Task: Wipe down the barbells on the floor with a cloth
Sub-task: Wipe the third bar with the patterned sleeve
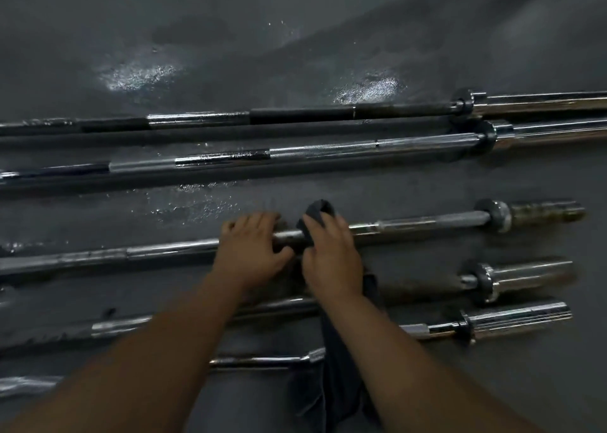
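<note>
Head: right hand (331,257), cloth (341,383) around barbell (427,223)

chrome barbells (410,227), dark grey cloth (341,367)

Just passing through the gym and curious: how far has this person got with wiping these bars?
Roughly midway, I'd guess. The farthest barbell and second barbell lie beside wet floor patches, so they look treated. In hand: the left hand grips the third barbell while the right hand wraps the dark cloth round it. The nearer bars seem left to do.
</note>
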A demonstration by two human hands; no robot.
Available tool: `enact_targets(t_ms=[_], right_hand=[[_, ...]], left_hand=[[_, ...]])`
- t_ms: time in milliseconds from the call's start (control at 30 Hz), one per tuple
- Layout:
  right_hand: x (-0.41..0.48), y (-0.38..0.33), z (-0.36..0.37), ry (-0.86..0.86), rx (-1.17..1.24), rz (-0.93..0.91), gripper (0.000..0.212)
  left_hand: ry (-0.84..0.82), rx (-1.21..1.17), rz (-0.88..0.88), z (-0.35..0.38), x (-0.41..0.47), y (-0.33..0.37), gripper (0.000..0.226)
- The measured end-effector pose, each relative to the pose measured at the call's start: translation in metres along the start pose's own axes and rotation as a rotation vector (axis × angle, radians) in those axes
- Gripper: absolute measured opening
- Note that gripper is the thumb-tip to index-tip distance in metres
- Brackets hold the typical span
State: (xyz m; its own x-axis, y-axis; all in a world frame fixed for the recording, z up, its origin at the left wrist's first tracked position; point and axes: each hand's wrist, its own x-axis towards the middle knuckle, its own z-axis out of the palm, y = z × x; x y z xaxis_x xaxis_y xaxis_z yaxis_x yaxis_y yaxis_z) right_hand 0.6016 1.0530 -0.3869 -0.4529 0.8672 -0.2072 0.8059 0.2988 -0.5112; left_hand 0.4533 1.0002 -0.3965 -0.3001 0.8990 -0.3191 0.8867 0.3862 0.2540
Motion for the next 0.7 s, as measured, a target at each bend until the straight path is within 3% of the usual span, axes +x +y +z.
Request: enact_targets(t_ms=[100, 200, 267, 500, 567, 633, 700], right_hand=[[0.032, 0.025, -0.023, 0.092, 0.019, -0.050, 0.056], [0.050, 0.076, -0.061, 0.312, -0.034, 0.216, 0.057], [0.049, 0.085, -0.066, 0.300, -0.068, 0.308, 0.061], [0.039, -0.023, 0.005, -0.021, -0.024, -0.170, 0.057], [0.043, -0.015, 0.002, 0.024, -0.082, -0.182, 0.052], [0.050, 0.017, -0.017, 0.189, -0.135, -0.036, 0.054], [0.055, 0.059, -0.045, 0.239, -0.171, 0.260, 0.059]], left_hand=[[0.051, -0.070, 0.042, -0.015, 0.021, -0.014, 0.077], [0.106, 0.060, 0.090, -0.004, 0.004, -0.019, 0.080], [0.108, 0.106, 0.057, 0.004, 0.005, -0.017, 0.091], [0.028, 0.097, -0.023, -0.010, 0.042, -0.015, 0.091], [0.034, 0.083, 0.028, -0.017, 0.043, -0.020, 0.086], [0.067, 0.054, 0.084, -0.021, 0.037, -0.025, 0.081], [0.107, -0.031, 0.069, -0.020, 0.023, -0.022, 0.066]])
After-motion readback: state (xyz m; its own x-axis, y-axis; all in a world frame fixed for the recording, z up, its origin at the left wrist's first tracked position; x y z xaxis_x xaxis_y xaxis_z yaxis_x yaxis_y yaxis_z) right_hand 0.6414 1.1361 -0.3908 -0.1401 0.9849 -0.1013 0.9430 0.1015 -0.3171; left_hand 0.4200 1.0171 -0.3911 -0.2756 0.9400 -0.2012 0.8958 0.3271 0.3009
